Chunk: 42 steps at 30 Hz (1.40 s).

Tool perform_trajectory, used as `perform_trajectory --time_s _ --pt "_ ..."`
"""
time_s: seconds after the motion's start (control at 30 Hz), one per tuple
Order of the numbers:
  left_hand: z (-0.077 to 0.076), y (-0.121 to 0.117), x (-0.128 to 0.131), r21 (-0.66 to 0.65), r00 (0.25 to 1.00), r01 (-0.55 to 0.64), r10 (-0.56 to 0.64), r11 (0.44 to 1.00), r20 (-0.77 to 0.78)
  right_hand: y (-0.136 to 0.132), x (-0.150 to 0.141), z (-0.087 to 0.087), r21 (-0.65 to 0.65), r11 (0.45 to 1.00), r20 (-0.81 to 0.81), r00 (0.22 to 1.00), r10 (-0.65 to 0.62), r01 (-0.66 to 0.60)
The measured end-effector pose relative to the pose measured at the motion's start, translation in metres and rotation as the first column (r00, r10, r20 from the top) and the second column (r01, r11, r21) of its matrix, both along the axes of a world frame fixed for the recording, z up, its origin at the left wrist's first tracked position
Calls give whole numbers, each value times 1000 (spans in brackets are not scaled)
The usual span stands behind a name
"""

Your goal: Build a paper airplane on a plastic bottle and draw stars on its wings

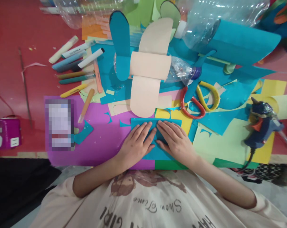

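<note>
Both palms rest on a blue sheet of paper (155, 155) at the table's near edge, its far edge apparently folded over. My left hand (136, 144) lies on its left part, fingers stretched out. On the right part my right hand (175, 139) lies the same way, fingertips close to the folded edge. Just beyond stands a plastic bottle (180, 68) on its side, wrapped with a peach paper band (150, 66). Peach paper strips and a rounded blue paper strip (121, 38) stick out from it. Scissors (193, 106) with red and yellow handles lie to the right.
Several markers (74, 61) lie at the left, above a blurred phone (60, 125) on purple paper (98, 152). A glue gun (260, 126) rests at the right. Another bottle with a blue paper wrap (243, 42) is at the far right. Paper scraps cover the middle.
</note>
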<state>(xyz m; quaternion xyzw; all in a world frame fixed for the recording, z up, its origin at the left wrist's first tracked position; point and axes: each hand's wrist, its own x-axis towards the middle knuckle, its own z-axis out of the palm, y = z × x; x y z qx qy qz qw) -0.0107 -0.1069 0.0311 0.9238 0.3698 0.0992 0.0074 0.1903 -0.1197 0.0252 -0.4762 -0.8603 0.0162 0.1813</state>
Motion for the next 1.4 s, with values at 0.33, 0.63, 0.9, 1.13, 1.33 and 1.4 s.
perform_trajectory --time_s 0.33,0.63,0.9,1.13,1.33,1.4 --pt "-1 -1 0 6 1000 2 -2 1000 -2 -1 0 -1 -7 1000 -15 1000 -11 11" --pt "0 3 4 -21 999 -25 24 999 -32 6 2 -1 -28 1000 -6 1000 11 -12" --pt "3 4 5 14 999 -27 27 1000 -31 1 -2 -7 -72 997 -53 998 -24 20" --pt "2 3 6 -7 997 -29 29 1000 -65 10 1 6 -7 1000 -74 997 14 -15" --pt "2 3 5 -48 995 -26 21 999 -99 78 8 42 87 996 -87 996 12 -5" --pt "1 3 5 -56 994 -25 19 998 -104 113 4 48 32 998 -40 998 -49 50"
